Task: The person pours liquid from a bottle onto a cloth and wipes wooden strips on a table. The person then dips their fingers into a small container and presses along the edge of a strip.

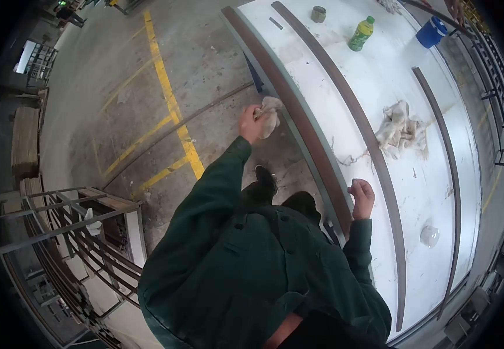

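My left hand (249,124) is closed around a crumpled, pale rag (270,118), held beside the near edge of the white table (316,58). Along that edge runs a long brown strip (301,119), just past the rag. My right hand (363,198) is over the table with its fingers curled, between the edge strip and a second long brown strip (361,110). Whatever its fingertips pinch, if anything, is too small to make out. Farther across lie a stained, bunched cloth (400,129) and a third, thinner strip (451,157).
On the table stand a green-labelled bottle (361,35), a blue jug (431,32), a small can (318,14) and a clear plastic cup (429,235). Another person's hand (455,9) shows at the top right. A metal rack (71,232) with long strips stands lower left.
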### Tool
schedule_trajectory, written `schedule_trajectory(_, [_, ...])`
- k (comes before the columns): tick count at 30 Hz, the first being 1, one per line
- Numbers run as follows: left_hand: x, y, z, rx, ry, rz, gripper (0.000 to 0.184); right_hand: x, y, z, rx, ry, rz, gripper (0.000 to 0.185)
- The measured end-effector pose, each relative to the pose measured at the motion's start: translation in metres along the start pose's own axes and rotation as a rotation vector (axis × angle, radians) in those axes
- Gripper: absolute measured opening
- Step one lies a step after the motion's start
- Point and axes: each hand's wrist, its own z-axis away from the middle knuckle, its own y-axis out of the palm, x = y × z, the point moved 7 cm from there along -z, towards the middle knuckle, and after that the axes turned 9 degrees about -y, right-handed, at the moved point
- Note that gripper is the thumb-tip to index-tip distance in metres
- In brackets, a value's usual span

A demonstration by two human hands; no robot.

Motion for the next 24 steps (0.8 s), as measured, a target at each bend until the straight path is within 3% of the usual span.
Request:
schedule_trajectory(10, [0.173, -0.090, 0.033, 0.069, -0.503, 0.100, 0.036, 0.054, 0.167, -0.189, 0.136, 0.030, -0.153, 0.016])
schedule_trajectory(16, [0.216, -0.128, 0.004, -0.030, -0.623, 0.173, 0.030, 0.098, 0.253, -0.337, 0.172, -0.084, -0.087, 0.019])
schedule_trajectory(18, [0.219, -0.141, -0.006, -0.025, -0.761, 0.306, 0.026, 0.112, 0.280, -0.380, 0.176, -0.122, -0.040, 0.018])
schedule_trajectory(22, [0.221, -0.163, -0.038, -0.108, -0.783, 0.209, 0.021, 0.125, 0.316, -0.479, 0.177, -0.307, 0.328, 0.016])
schedule_trajectory(24, [0.237, -0.169, -0.048, -0.142, -0.810, 0.263, 0.020, 0.147, 0.335, -0.508, 0.090, -0.581, 0.820, 0.012])
